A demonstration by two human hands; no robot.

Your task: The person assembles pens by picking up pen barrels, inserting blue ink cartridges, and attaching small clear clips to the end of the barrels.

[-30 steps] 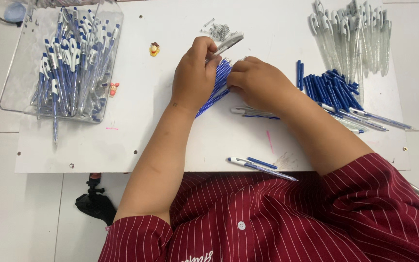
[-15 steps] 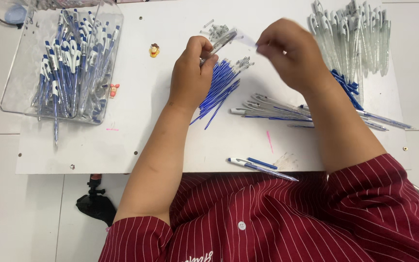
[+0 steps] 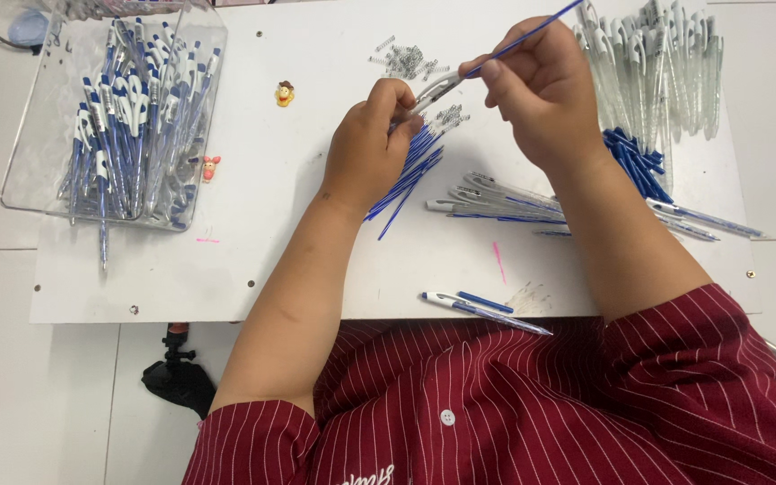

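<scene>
My left hand (image 3: 368, 151) grips a clear pen barrel (image 3: 435, 89) over the white board (image 3: 298, 224). My right hand (image 3: 541, 85) pinches a thin blue refill (image 3: 532, 34) whose lower end meets the barrel's open end. A loose bunch of blue refills (image 3: 410, 175) lies under my left hand. Small metal springs (image 3: 406, 61) are scattered just beyond my hands. Several clear barrels with refills inside (image 3: 496, 202) lie below my right wrist.
A clear plastic tray (image 3: 33, 126) at the left holds several finished blue-and-white pens (image 3: 127, 126). Clear empty barrels (image 3: 662, 63) lie at the far right, with blue caps (image 3: 635, 162) below them. One pen (image 3: 482, 310) lies near the front edge. Two small figurines (image 3: 285, 92) sit on the board.
My right hand has lifted off the refill pile and risen to the upper right, now holding one blue refill at the barrel's end. My left hand has stayed in place with the barrel.
</scene>
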